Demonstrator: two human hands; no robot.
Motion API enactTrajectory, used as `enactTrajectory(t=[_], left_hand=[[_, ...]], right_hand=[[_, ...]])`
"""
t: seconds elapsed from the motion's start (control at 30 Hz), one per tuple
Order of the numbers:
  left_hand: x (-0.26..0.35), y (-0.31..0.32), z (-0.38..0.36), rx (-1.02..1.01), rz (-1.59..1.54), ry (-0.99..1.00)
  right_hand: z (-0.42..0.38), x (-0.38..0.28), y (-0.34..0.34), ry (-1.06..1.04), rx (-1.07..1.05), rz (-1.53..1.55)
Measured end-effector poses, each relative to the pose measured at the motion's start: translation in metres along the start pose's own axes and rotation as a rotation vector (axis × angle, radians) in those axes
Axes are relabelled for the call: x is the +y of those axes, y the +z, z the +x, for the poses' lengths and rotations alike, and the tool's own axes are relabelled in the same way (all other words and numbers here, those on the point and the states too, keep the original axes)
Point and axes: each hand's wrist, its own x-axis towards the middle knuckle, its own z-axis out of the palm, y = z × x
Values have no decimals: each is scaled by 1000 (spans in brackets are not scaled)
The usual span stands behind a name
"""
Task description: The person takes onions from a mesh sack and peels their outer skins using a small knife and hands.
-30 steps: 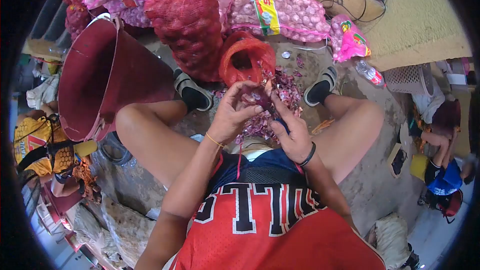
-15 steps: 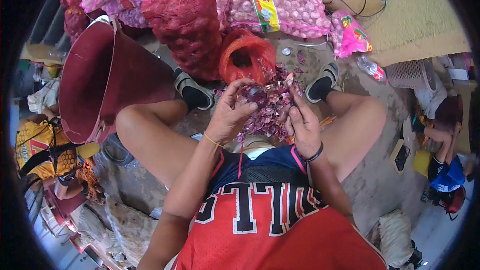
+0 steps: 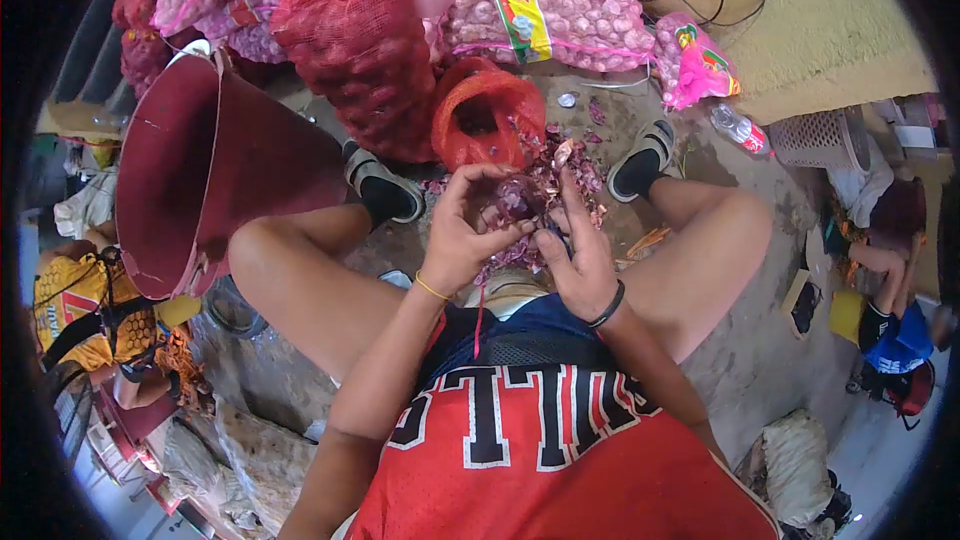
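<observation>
A dark red onion (image 3: 515,198) sits in the fingers of my left hand (image 3: 470,230), which is closed around it. Close by on the right is my right hand (image 3: 583,265), its index finger stretched forward with a pale wrap or covering at the tip. Its thumb and other fingers bend in around something small and dark that I cannot make out. Beneath both hands, purple onion skins (image 3: 520,258) lie in a heap between my legs. Just beyond them stands an orange-red mesh bag (image 3: 455,135), its mouth wide.
A large maroon tub (image 3: 270,165) leans at my left knee. Full red mesh sacks (image 3: 355,60) and pink sacks (image 3: 600,20) line the back. A plastic bottle (image 3: 740,130) and a crate (image 3: 822,138) are at right. Another person in yellow (image 3: 85,305) is at far left, one in blue (image 3: 895,350) far right.
My right hand has moved left and slightly down, bringing its thumb up to the onion. The left hand has turned a little, keeping the onion. The view has shifted slightly.
</observation>
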Motion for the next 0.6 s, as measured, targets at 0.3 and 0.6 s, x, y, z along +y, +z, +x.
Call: enactTrajectory(t=[0.3, 0.6], left_hand=[[-1, -8, -4, 7, -85, -79], [1, -3, -4, 23, -224, -167]], right_hand=[[-7, 35, -15, 180, 6, 101], [-18, 13, -2, 172, -102, 364]])
